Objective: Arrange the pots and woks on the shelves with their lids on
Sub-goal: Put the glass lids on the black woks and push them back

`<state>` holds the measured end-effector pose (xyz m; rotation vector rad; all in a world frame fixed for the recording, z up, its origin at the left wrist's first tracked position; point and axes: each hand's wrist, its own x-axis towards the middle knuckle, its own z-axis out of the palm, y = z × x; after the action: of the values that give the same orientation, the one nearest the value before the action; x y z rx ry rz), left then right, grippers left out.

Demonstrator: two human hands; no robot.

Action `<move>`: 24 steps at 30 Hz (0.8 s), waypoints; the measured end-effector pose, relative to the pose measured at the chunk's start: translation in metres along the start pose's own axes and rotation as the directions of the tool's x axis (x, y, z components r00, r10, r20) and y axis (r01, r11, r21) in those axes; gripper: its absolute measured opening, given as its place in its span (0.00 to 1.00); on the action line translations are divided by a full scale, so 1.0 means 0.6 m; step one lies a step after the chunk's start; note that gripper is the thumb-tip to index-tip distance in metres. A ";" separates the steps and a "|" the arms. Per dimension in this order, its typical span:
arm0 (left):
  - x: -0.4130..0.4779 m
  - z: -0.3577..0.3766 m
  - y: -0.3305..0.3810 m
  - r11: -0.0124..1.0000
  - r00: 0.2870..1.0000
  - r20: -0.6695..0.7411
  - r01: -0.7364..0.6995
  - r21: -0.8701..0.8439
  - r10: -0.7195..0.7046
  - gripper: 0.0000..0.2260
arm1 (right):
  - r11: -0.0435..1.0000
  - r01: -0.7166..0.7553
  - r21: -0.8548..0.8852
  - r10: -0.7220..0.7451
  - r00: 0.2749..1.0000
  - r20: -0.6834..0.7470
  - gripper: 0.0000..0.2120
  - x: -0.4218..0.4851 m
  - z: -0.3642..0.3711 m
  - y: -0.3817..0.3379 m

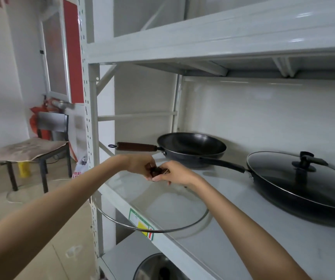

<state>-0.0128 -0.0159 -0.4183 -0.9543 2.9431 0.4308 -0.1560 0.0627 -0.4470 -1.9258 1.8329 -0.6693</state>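
Observation:
A large clear glass lid (162,209) with a metal rim hangs over the front edge of the white shelf (263,239). Both hands hold its dark knob: my left hand (140,164) from the left, my right hand (174,173) from the right. Behind them an uncovered black wok (190,148) with a brown wooden handle rests at the shelf's back left. To the right lies a black frying pan (295,197) with its own glass lid (295,176) on.
A steel lid or pot (158,267) shows on the shelf below. The upper shelf (203,43) overhangs close above. A white upright post (91,138) stands at the left. Beyond it are a chair (31,148) and a yellow bottle on the floor.

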 end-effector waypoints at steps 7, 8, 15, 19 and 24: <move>-0.083 -0.067 0.040 0.999 0.992 -0.121 -0.034 -0.038 0.030 0.11 | 0.996 0.093 -0.001 -0.093 0.994 -0.064 0.07 -0.053 -0.058 -0.082; -0.095 -0.076 0.047 0.999 0.990 -0.138 -0.038 -0.039 0.032 0.11 | 0.995 0.097 -0.010 -0.098 0.993 -0.073 0.08 -0.059 -0.065 -0.092; -0.132 -0.131 0.089 0.998 0.970 -0.234 -0.063 -0.008 0.060 0.13 | 0.992 0.128 0.012 -0.127 0.988 -0.084 0.06 -0.090 -0.123 -0.143; -0.108 -0.150 0.104 0.996 0.961 -0.266 -0.081 -0.028 0.070 0.14 | 0.992 0.124 -0.016 -0.125 0.987 -0.105 0.06 -0.080 -0.158 -0.137; -0.039 -0.158 0.113 0.992 0.952 -0.292 -0.111 -0.062 0.088 0.15 | 0.997 0.073 0.010 -0.072 0.993 -0.095 0.05 -0.051 -0.204 -0.089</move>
<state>-0.0267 0.0247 -0.3075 -0.9537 3.2723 0.4476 -0.1858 0.1014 -0.3189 -1.9917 1.8166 -0.8077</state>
